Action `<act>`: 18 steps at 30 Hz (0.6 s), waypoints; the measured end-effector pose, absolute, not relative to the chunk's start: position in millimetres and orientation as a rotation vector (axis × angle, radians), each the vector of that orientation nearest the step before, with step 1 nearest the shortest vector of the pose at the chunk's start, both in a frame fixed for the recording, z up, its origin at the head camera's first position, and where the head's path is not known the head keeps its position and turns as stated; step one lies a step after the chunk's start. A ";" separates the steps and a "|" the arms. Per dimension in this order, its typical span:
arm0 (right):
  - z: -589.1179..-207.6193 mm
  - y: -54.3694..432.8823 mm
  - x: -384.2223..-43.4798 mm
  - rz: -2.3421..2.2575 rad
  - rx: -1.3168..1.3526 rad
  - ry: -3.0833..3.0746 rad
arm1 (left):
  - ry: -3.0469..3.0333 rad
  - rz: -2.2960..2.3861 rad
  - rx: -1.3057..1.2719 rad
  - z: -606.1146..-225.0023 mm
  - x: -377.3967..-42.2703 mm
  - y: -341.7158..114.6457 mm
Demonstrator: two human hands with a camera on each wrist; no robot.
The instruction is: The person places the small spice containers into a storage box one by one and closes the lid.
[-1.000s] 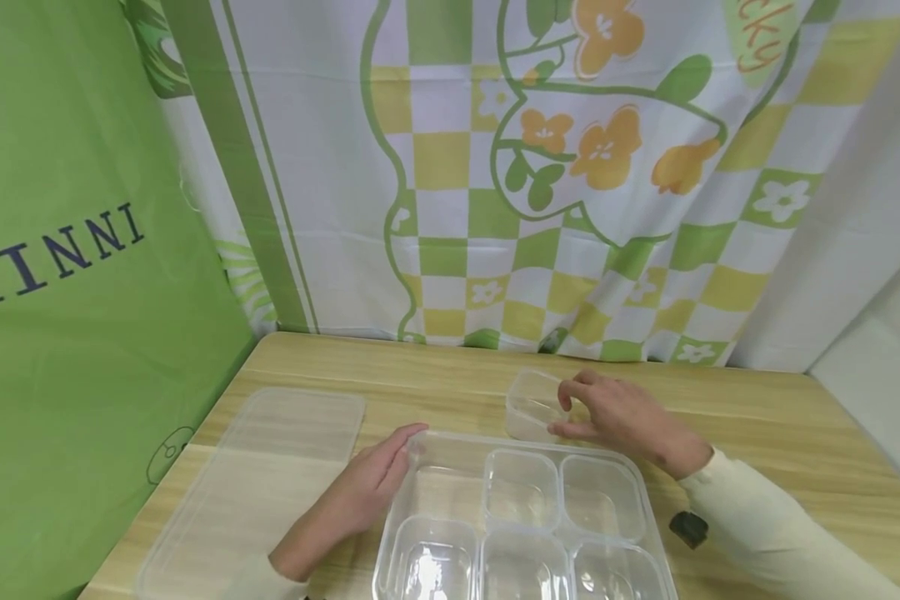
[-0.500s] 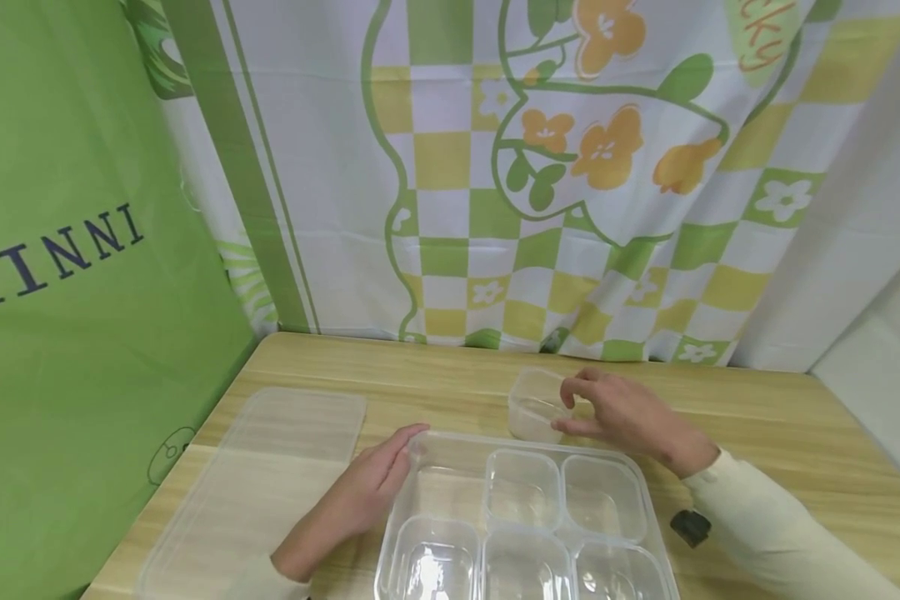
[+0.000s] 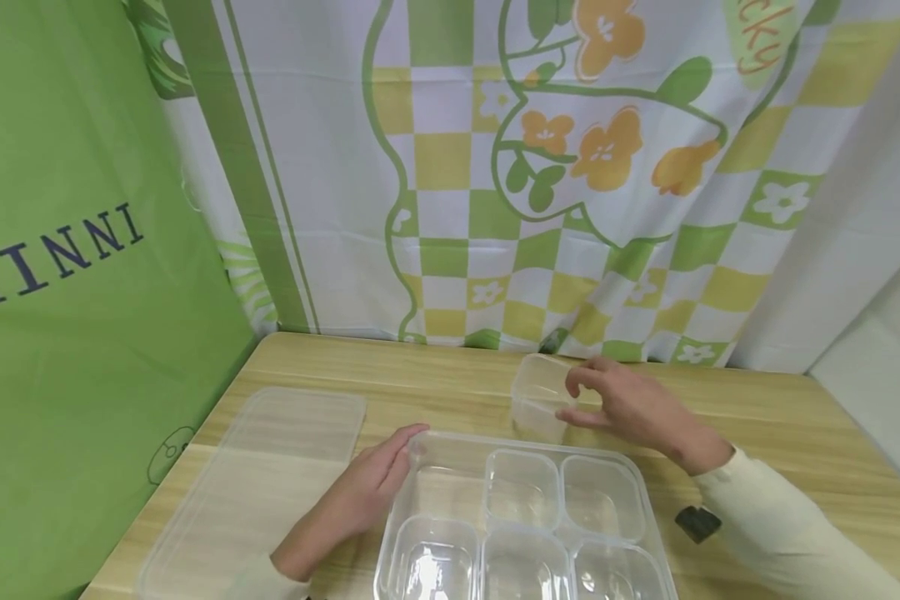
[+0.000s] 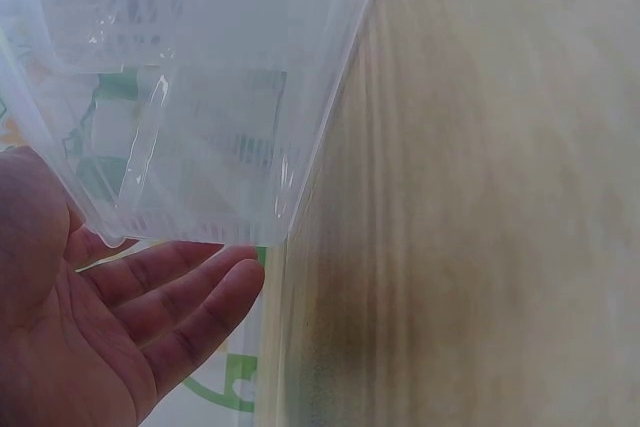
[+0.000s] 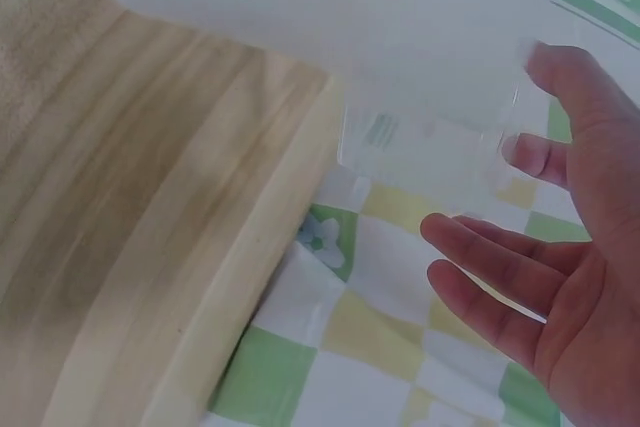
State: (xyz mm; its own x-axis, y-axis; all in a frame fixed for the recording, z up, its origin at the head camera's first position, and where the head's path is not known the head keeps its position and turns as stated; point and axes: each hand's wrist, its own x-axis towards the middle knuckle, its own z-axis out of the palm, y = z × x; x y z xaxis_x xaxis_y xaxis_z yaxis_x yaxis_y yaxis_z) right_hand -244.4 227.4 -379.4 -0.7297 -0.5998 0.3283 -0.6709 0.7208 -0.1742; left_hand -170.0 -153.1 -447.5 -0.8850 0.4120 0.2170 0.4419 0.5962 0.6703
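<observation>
A small clear plastic container (image 3: 537, 408) is behind the large box, and my right hand (image 3: 637, 412) pinches its right wall between thumb and fingertips. In the right wrist view the other fingers of that hand (image 5: 560, 267) spread loosely beside the small container (image 5: 420, 152). A large clear storage box (image 3: 450, 440) sits at the front of the table, holding several small clear containers (image 3: 522, 492); its back left compartment space holds none. My left hand (image 3: 363, 487) rests against its back left corner. In the left wrist view those fingers (image 4: 185, 322) lie fairly straight at the box's corner.
A flat translucent lid (image 3: 270, 467) lies left of the box on the wooden table (image 3: 787, 433). A patterned curtain (image 3: 495, 208) hangs along the back edge, and a green cloth (image 3: 90, 375) on the left. A small black object (image 3: 697, 523) shows beside the right sleeve.
My right hand has moved slightly up and right with the small container, whose rim now stands higher. The left hand and large box have stayed put.
</observation>
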 end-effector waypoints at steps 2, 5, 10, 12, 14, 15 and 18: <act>-375.8 226.3 -242.8 0.426 1.008 -2.666 | -2.772 -1.181 -0.741 -447.6 -169.9 -153.2; -370.6 224.6 -240.6 0.443 1.012 -2.638 | -2.773 -1.178 -0.742 -447.8 -170.0 -153.3; -361.5 220.7 -236.5 0.462 1.026 -2.600 | -2.767 -1.184 -0.752 -448.0 -170.2 -153.3; -357.7 218.4 -234.1 0.462 1.028 -2.602 | -2.762 -1.192 -0.759 -448.1 -170.2 -153.3; -353.8 215.6 -231.1 0.465 1.028 -2.612 | -2.760 -1.199 -0.764 -448.2 -170.2 -153.3; -351.7 214.1 -229.4 0.469 1.028 -2.619 | -2.760 -1.202 -0.765 -448.2 -170.1 -153.4; -345.7 209.6 -224.5 0.490 1.025 -2.632 | -2.760 -1.213 -0.768 -447.7 -170.1 -153.3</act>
